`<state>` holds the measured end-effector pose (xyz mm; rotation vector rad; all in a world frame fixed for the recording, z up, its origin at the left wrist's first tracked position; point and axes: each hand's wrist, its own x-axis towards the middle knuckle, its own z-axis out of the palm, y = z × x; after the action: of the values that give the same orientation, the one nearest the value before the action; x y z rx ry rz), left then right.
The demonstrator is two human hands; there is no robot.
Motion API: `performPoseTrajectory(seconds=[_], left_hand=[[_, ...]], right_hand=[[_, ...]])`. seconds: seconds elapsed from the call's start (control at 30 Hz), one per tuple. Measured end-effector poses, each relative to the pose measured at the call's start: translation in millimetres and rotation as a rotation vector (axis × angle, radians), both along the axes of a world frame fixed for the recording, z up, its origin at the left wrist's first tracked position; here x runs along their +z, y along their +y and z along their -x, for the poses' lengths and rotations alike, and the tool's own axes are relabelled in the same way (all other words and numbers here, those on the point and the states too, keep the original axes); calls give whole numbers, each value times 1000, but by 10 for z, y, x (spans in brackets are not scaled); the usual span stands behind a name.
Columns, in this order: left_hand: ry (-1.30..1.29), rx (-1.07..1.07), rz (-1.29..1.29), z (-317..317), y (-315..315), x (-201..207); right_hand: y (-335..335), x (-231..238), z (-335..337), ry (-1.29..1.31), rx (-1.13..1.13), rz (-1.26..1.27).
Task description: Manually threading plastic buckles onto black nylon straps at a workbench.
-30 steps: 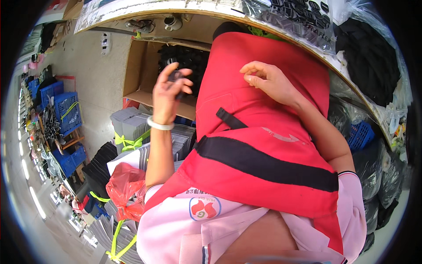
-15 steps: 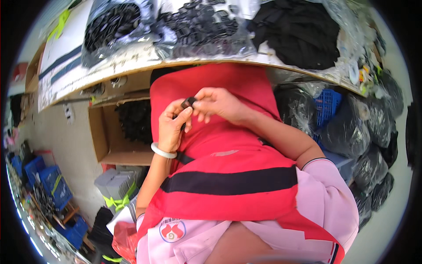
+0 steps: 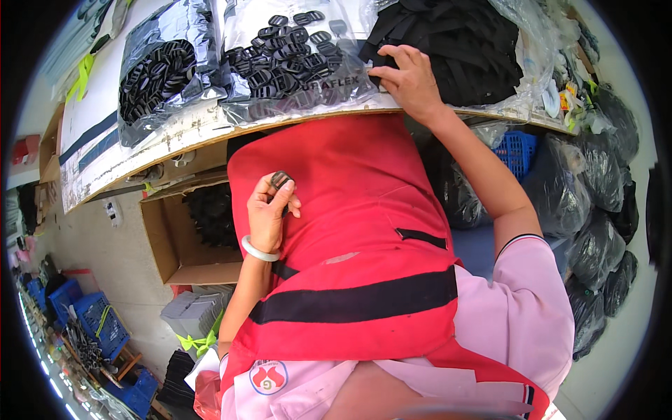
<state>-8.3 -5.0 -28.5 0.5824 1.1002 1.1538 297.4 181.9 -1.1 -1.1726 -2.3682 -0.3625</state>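
My left hand (image 3: 265, 218), with a white bangle at its wrist, is closed above the red apron over my lap. Thumb and fingers pinch a black plastic strap buckle (image 3: 280, 180); a dark piece shows below it, perhaps strap, mostly hidden by the fingers. Up at the table, my right hand (image 3: 411, 82) is open with its fingers apart and nothing visible in them. It is at the left edge of a pile of black webbing strips (image 3: 455, 49). Left of that hand, many loose black buckles (image 3: 287, 56) lie on a clear plastic bag.
A second plastic bag of black buckles (image 3: 157, 77) lies further left on the white table (image 3: 168, 133). Under the table stands an open cardboard box (image 3: 164, 241) with black pieces. Stuffed black bags (image 3: 560, 189) and a blue basket (image 3: 516, 154) are at my right.
My right hand has left the buckle at my lap and reached up and right to the webbing pile. My left hand stays over the lap, still with the buckle. The view has shifted slightly.
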Motion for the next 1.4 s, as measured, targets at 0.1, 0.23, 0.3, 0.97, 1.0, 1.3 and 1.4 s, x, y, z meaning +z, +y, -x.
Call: performPoseTrajectory(seconds=[0.1,0.23,0.3,0.97,1.0,1.3,1.4], left_hand=[[77,-47,-1,-42,-18,40],[35,1,-18,-63,-16,51],[29,42,-9,-29,-5,84],[610,81,-458,-81,78,220],[663,56,-464,-85,70,220],[855,-40,-599,-26,19,142],[689,-68,-484,-33,-21,117]], right_hand=[[168,130,-14,326,22,-5],[274,500,87,805,-37,-142],[47,868,406,1222,-59,158],[-1241,273,1286,1345,100,1824],[-1258,235,1308,1343,97,1825],[-1189,93,1291,1196,97,1546],[-1093,3,1200,1128,134,1926]])
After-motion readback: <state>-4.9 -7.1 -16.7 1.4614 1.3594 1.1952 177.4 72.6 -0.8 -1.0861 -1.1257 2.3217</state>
